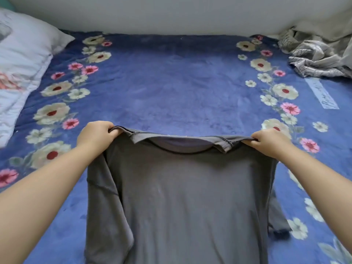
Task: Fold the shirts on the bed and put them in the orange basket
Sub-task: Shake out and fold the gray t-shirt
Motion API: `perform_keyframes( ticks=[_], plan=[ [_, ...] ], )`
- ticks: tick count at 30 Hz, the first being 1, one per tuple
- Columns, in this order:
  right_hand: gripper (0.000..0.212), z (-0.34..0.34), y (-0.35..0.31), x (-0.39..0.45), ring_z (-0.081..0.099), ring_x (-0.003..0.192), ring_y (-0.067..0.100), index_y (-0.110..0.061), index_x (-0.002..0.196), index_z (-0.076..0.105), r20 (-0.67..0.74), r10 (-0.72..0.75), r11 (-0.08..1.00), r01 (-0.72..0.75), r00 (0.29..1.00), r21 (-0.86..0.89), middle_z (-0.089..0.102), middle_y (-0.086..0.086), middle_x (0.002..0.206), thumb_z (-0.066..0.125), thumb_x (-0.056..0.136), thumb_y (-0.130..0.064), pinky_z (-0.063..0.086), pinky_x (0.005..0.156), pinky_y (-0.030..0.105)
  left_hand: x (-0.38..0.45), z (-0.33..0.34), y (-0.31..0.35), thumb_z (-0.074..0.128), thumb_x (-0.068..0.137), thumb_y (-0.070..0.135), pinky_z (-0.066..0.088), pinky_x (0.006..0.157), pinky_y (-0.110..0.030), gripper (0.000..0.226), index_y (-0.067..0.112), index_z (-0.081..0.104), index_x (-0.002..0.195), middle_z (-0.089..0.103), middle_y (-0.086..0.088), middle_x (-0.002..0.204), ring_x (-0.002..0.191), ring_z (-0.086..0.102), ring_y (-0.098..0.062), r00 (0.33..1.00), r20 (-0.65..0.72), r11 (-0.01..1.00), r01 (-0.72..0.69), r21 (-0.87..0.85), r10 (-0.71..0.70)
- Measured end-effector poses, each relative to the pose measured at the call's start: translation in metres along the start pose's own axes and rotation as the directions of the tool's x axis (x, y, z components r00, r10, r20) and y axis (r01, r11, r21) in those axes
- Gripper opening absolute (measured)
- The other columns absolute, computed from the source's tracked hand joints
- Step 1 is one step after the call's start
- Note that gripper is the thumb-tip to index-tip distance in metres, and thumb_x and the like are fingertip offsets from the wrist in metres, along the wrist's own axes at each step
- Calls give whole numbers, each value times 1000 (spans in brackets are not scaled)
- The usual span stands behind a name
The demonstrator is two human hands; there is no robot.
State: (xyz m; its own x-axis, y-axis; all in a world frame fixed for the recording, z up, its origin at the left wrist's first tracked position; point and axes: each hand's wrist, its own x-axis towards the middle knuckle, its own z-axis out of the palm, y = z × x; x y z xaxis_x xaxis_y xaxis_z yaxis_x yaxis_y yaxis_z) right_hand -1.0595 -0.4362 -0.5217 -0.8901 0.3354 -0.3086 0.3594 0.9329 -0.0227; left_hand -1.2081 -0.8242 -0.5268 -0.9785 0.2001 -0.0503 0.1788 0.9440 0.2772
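A blue floral bedspread (171, 82) covers the bed, a white pillow (22, 60) at 10 o'clock and crumpled grey fabric (320, 54) at 2 o'clock. At 6 o'clock, a grey shirt (186, 197) hangs over the bedspread, its shoulders pinched by the left hand (95, 136) and right hand (270, 142).

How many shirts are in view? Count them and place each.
1 certain: the grey shirt, gripped at its shoulders by the left hand and right hand. The crumpled grey fabric at far right may hide more; I cannot tell.
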Motion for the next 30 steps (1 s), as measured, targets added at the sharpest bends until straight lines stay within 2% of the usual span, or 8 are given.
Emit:
perform_keyframes(
  ticks=[4, 8, 13, 19, 23, 25, 27, 30],
  plan=[
    [47, 56, -13, 45, 56, 92, 29, -19, 56, 35, -67, 71, 997, -69, 995, 27, 57, 12, 81, 40, 96, -43, 32, 61, 29, 38, 62, -3, 45, 96, 34, 29, 61, -32, 43, 8, 44, 62, 53, -15, 76, 79, 47, -31, 997, -6, 997, 74, 29, -74],
    [48, 118, -12, 75, 43, 76, 27, -15, 54, 32, -101, 165, 978, -150, 981, 143, 42, 7, 63, 42, 97, -32, 28, 56, 31, 50, 132, -16, 37, 99, 32, 31, 65, -35, 36, 6, 55, 81, 60, -21, 95, 92, 51, -37, 994, 10, 994, 107, 35, -107],
    [45, 148, -7, 111, 40, 77, 26, -14, 56, 40, -140, 204, 975, -189, 969, 114, 48, 10, 74, 39, 98, -31, 30, 59, 30, 64, 179, -25, 33, 100, 34, 31, 64, -35, 37, 6, 52, 86, 61, -23, 97, 94, 52, -39, 997, -18, 992, 78, 99, -77],
    [46, 155, -3, 143, 46, 78, 29, -8, 59, 48, 93, 255, 952, -267, 962, 150, 49, 9, 66, 42, 91, -39, 33, 64, 30, 74, 197, -27, 29, 100, 31, 30, 65, -35, 30, 8, 44, 89, 58, -28, 103, 97, 52, -41, 996, 23, 973, 80, 215, -87],
    [47, 146, -7, 133, 48, 86, 28, -8, 64, 48, 168, 187, 963, -214, 968, 161, 51, 8, 71, 42, 93, -45, 32, 70, 30, 63, 194, -9, 38, 90, 7, 36, 82, -45, 29, -5, 43, 115, 48, -30, 119, 108, 46, -44, 974, -22, 963, 225, 149, -225],
    [44, 142, -4, 114, 46, 90, 25, -7, 77, 51, 119, 155, 942, -183, 981, 283, 53, 9, 85, 40, 95, -45, 31, 73, 30, 48, 197, 0, 40, 84, 1, 30, 93, -49, 39, -5, 43, 122, 41, -30, 127, 117, 38, -43, 982, -146, 984, 140, 112, -123],
    [36, 141, 10, 90, 50, 100, 26, -7, 100, 54, 14, 194, 873, -179, 981, 454, 54, 11, 98, 39, 97, -40, 32, 79, 31, 31, 204, 11, 39, 76, 4, 29, 95, -49, 45, -5, 48, 119, 42, -30, 127, 118, 37, -43, 958, -266, 993, -93, 67, 108],
    [37, 145, 44, 49, 55, 103, 31, -6, 104, 57, 35, 259, 806, -236, 965, 543, 61, 18, 107, 44, 95, -39, 38, 85, 34, 0, 220, 43, 39, 72, 9, 42, 85, -46, 35, 0, 55, 101, 53, -23, 111, 105, 42, -34, 831, -285, 868, -497, 3, 477]
  ],
)
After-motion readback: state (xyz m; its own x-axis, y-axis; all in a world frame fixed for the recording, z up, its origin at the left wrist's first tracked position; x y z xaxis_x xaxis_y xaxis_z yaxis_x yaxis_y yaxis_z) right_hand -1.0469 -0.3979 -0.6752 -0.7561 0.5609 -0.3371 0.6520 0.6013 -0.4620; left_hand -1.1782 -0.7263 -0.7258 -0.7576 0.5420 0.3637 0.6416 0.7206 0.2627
